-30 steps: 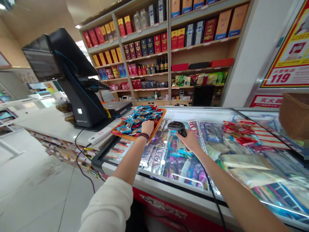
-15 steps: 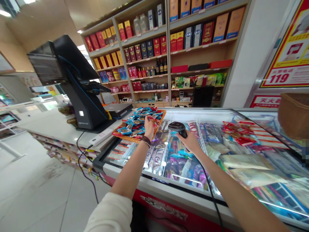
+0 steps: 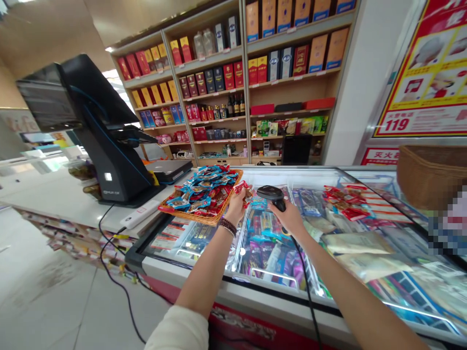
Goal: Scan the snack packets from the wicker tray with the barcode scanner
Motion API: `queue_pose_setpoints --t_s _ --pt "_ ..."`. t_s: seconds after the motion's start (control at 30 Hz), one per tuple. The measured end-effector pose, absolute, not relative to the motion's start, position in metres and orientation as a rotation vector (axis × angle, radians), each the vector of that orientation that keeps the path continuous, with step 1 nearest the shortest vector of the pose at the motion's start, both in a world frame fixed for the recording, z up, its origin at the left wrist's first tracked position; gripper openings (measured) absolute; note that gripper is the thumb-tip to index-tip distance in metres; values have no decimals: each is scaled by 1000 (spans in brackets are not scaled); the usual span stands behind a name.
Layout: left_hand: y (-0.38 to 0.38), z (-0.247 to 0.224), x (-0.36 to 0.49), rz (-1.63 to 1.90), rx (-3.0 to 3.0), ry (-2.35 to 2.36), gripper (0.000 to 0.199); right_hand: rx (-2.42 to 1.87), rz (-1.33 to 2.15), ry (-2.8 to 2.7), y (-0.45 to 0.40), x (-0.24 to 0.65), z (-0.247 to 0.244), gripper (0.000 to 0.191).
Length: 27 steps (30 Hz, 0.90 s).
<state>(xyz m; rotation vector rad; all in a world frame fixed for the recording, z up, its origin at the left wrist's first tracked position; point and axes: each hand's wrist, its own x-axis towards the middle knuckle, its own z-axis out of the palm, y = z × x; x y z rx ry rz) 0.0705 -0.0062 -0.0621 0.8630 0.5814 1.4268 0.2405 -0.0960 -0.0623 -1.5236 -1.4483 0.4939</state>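
Between the fingers of my left hand [image 3: 236,208] is a small red snack packet [image 3: 242,187], held just past the right rim of a wicker basket [image 3: 215,219]. Blue and red snack packets [image 3: 204,187] are heaped in that basket, which rests on the glass lid of a chest freezer. My right hand [image 3: 290,217] grips the handle of a black barcode scanner [image 3: 270,193], its head pointing left toward the packet. A cable [image 3: 308,287] hangs from the scanner. Loose red packets [image 3: 345,201] lie on the glass farther right.
The chest freezer [image 3: 168,272] holds bagged frozen goods under its glass. To the left, a black checkout terminal [image 3: 105,146] and a flat dark scale [image 3: 170,170] stand on the counter. A brown basket [image 3: 430,177] is at the right. Shelves [image 3: 246,92] of boxes line the back wall.
My left hand has come out of the basket to the right with a red packet, closer to the scanner. The right hand still grips the scanner. The view has turned slightly right.
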Motion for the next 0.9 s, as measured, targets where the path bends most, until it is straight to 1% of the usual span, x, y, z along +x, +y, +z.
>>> queue_pose_setpoints --t_s 0.13,0.27,0.33,0.43,0.5,0.6,0.77,0.9 --pt "0 -81 79 1471 906 663 43 -1543 470 -1464 -101 257 -66 38" --pt "6 -92 83 1443 828 782 43 -1601 449 -1545 -109 267 -66 37" --pt "7 -93 82 1388 756 734 39 -1644 434 -1587 -113 267 -64 36" --pt "5 -91 76 1309 764 589 23 -1678 413 -1638 -118 261 -60 35" --pt "1 -91 72 1290 855 556 20 -1689 391 -1665 -120 258 -59 36" --pt "-3 -94 68 1327 971 599 25 -1700 328 -1702 -121 254 -60 36" --pt "-3 -97 65 1478 1128 790 40 -1705 273 -1724 -123 252 -61 38" --pt "-4 -95 61 1587 1202 889 40 -1732 233 -1741 -123 251 -62 38"
